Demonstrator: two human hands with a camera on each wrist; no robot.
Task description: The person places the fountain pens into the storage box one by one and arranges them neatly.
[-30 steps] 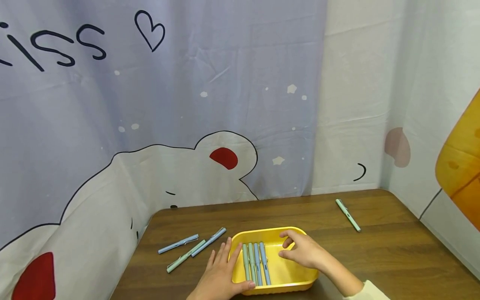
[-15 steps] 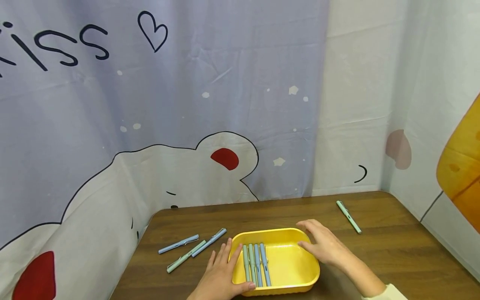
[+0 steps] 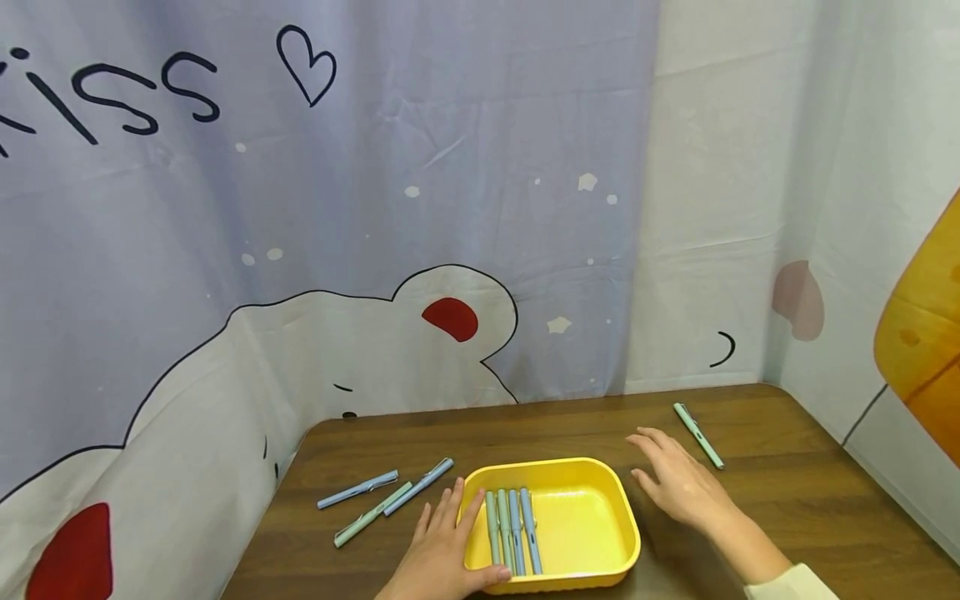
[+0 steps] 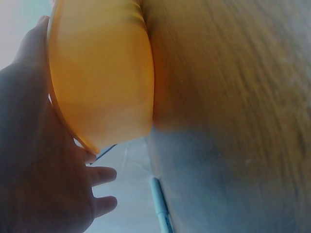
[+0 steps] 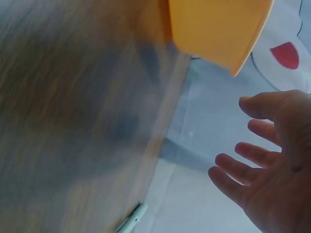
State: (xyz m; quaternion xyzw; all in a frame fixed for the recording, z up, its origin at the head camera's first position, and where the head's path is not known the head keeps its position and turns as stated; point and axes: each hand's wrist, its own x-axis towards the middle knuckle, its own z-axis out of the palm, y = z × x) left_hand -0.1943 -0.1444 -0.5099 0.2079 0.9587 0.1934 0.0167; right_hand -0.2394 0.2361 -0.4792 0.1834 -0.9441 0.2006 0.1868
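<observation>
In the head view a yellow tray (image 3: 592, 533) stands at the table's front. Two green pens (image 3: 492, 527) and two blue pens (image 3: 531, 533) lie side by side in its left part. My left hand (image 3: 442, 550) rests on the tray's left rim, fingers spread and thumb at the front edge; the left wrist view shows the tray's outer wall (image 4: 102, 73) beside it. My right hand (image 3: 686, 483) is in the air right of the tray, holding nothing, fingers extended. Beyond it a single green pen (image 3: 699, 436) lies on the table.
Left of the tray lie a blue pen (image 3: 357, 489), a green pen (image 3: 372, 515) and another blue pen (image 3: 418, 486), the latter two touching or overlapping. The brown wooden table (image 3: 570, 429) ends at a printed curtain (image 3: 450, 208) behind and at the sides.
My right hand has moved from over the tray's right part out past its rim, to the right towards the lone green pen. My left hand has stayed on the tray.
</observation>
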